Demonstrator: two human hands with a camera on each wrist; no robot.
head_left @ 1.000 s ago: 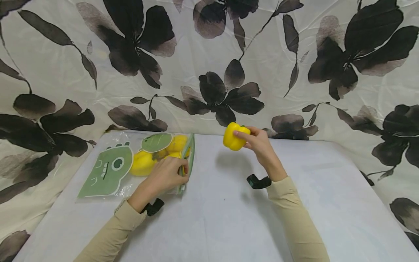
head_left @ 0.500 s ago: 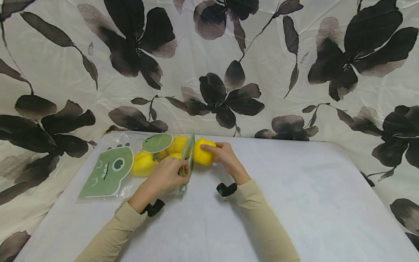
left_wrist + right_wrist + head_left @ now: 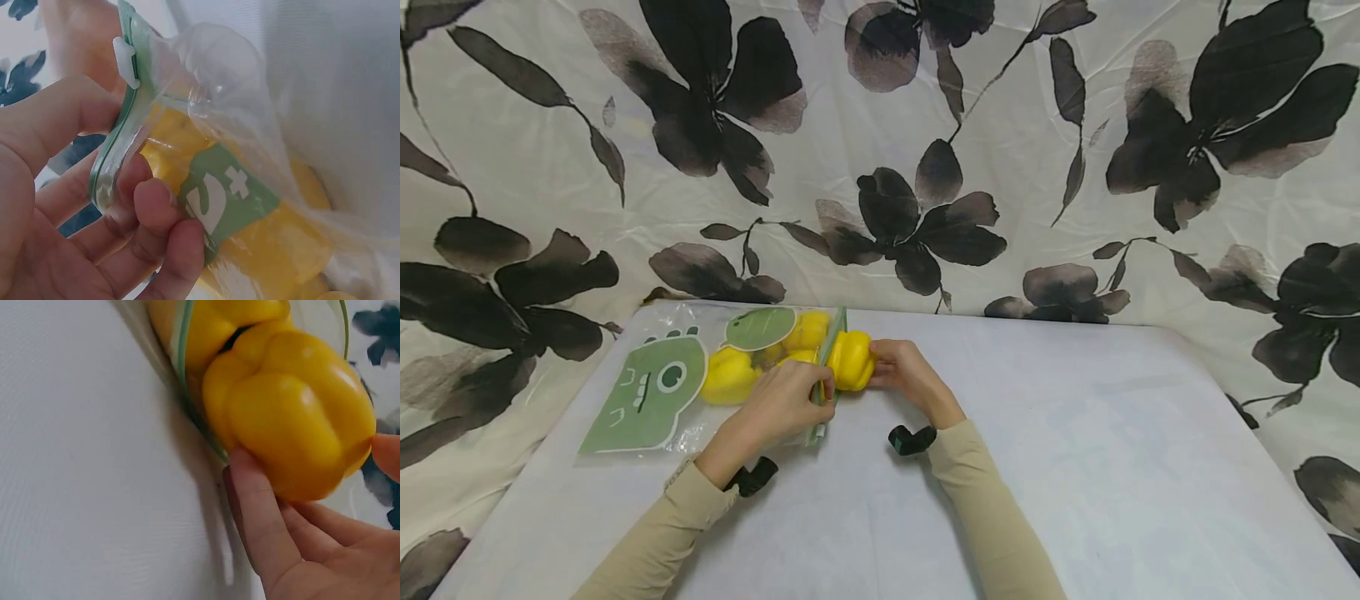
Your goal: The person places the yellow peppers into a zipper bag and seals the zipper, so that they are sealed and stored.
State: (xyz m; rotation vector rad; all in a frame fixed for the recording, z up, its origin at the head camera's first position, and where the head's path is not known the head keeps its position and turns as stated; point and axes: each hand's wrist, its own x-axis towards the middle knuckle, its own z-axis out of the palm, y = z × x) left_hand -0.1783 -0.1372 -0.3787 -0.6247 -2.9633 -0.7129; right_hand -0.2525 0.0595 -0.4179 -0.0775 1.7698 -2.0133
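A clear zip bag [image 3: 647, 392] with green cartoon prints lies on the left of the table, with several yellow bell peppers [image 3: 728, 377] inside. My left hand [image 3: 786, 393] pinches the green-edged mouth; in the left wrist view the rim passes between thumb and fingers, near a white slider [image 3: 126, 62]. At that mouth is another yellow bell pepper [image 3: 854, 361], partly within the opening. Thumb and fingers of my right hand [image 3: 912, 377] hold it from its outer end. The right wrist view shows this pepper [image 3: 287, 412] between the rim's two sides, against a pepper deeper in.
A white-covered table [image 3: 1112, 467] extends to the right and front of the hands. Behind it hangs a pale cloth [image 3: 820, 100] with dark flower prints. Black wrist cameras [image 3: 912, 439] sit below both wrists.
My right hand has carried the bell pepper leftward and down from above the table to the bag, its front end now entering the mouth. The left hand and bag have stayed put.
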